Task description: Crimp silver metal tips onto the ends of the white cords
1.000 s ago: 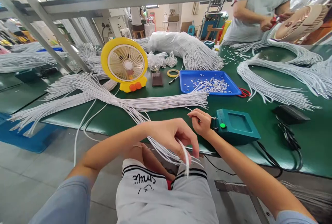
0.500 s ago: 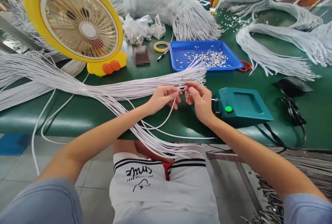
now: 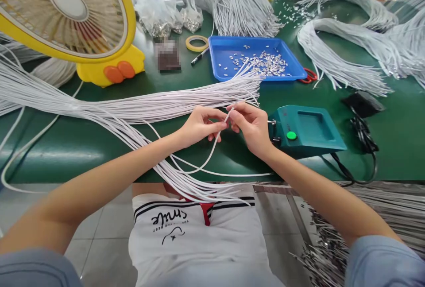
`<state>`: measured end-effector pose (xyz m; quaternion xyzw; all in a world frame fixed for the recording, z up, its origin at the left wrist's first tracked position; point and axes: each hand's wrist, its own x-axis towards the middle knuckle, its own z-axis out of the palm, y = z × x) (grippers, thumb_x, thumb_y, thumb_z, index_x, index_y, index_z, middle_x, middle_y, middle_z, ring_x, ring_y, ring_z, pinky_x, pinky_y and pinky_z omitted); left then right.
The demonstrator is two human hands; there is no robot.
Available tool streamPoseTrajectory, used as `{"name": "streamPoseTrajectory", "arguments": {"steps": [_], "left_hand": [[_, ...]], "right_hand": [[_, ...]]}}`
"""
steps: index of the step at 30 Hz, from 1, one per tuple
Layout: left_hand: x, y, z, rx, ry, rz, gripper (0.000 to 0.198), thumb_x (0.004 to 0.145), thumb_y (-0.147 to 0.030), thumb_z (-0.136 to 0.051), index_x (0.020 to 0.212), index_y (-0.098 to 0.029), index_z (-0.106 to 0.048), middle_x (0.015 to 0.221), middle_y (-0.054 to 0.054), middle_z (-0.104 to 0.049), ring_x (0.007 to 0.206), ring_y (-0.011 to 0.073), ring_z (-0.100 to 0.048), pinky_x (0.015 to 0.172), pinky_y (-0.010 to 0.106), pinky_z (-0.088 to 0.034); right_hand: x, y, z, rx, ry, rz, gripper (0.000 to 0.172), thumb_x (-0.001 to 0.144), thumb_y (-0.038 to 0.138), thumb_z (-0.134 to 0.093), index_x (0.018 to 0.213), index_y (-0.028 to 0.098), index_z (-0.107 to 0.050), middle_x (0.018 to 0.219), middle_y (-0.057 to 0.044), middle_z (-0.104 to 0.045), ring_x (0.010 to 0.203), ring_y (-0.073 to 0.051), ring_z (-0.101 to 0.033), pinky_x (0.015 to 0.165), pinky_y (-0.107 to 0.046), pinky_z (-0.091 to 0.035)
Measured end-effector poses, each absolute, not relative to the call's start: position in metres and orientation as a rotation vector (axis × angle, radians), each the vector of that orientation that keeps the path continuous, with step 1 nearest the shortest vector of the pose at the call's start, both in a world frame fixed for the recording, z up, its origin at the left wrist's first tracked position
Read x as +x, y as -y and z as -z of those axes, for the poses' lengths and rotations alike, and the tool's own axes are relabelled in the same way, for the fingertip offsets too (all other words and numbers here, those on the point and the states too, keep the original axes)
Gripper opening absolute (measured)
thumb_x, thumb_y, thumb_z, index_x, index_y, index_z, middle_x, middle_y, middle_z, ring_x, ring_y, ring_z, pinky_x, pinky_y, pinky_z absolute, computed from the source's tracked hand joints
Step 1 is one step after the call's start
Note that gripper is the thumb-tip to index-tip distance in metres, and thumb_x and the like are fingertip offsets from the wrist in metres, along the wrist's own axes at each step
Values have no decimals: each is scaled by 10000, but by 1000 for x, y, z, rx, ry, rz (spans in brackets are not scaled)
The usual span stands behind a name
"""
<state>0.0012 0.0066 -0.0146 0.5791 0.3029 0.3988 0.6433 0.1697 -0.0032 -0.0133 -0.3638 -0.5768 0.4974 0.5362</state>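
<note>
My left hand (image 3: 199, 126) pinches a thin white cable (image 3: 214, 143) close to its end, between thumb and fingers. The fingertips of my right hand (image 3: 253, 128) close on the cable's tip from the other side. Whether a small piece sits between those fingers is hidden. Behind both hands lies a thick bundle of white cables (image 3: 159, 109). Part of it (image 3: 181, 180) hangs over the table edge onto my lap. A blue tray (image 3: 214, 63) with many small metal pieces (image 3: 270, 63) stands beyond the bundle. Just right of my right hand is a green machine (image 3: 310, 129) with a bright green button.
A yellow fan (image 3: 129, 17) stands at the left. Tape (image 3: 197, 43), a pen (image 3: 199, 56) and bags of metal parts (image 3: 159, 14) lie behind. Red-handled scissors (image 3: 309, 75) touch the tray's right side. More cables (image 3: 335, 56) and a black adapter (image 3: 363, 103) lie at the right.
My right fingers have come in to meet the cable's end, where they were slightly apart from it before. The view has shifted, so the fan sits further left and nearer.
</note>
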Motion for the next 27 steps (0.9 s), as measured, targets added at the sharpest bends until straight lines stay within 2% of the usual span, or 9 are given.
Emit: {"name": "streamPoseTrajectory", "arguments": {"steps": [5,8,11,18,23,27], "left_hand": [[2,-1,12,1265,-755,-914,407,673,-440,-835,807,-80,-700,612,23,-669,439,116,-630,400,176,-479],[2,0,10,1186,-748,-880,439,659,-456,-842,825,-76,-699,609,27,-667,402,111,-609,347,160,-418],[-1,-1,10,1174,-665,-811,394,688,-438,-829,764,-73,-701,613,40,-674,391,87,-585,339,143,-378],[-2,-4,10,1227,-633,-748,434,709,-493,-797,752,-74,-692,594,36,-654,396,72,-560,360,148,-379],[-2,-5,7,1180,-619,-780,436,693,-475,-815,837,-81,-696,603,22,-656,395,77,-567,359,153,-386],[-5,-7,9,1153,-636,-848,407,687,-445,-827,808,-86,-678,614,23,-664,421,107,-608,381,171,-431]], "right_hand": [[169,4,12,-869,1409,-1181,244,776,383,-755,709,166,-666,748,1,-609,552,-60,-513,444,-195,-378],[169,3,11,-890,1323,-1284,247,737,378,-785,714,160,-670,723,5,-626,523,-54,-497,435,-188,-370],[169,3,10,-880,1279,-1351,213,718,337,-801,756,163,-685,656,18,-623,512,-56,-500,438,-180,-364],[172,4,8,-838,1287,-1385,214,756,351,-771,721,170,-662,574,34,-558,509,-64,-487,453,-190,-353],[176,3,7,-844,1248,-1243,247,699,348,-822,761,187,-645,679,39,-550,489,-37,-412,455,-201,-359],[178,3,8,-863,1247,-989,245,761,398,-773,801,215,-615,705,33,-504,519,-52,-415,446,-202,-363]]}}
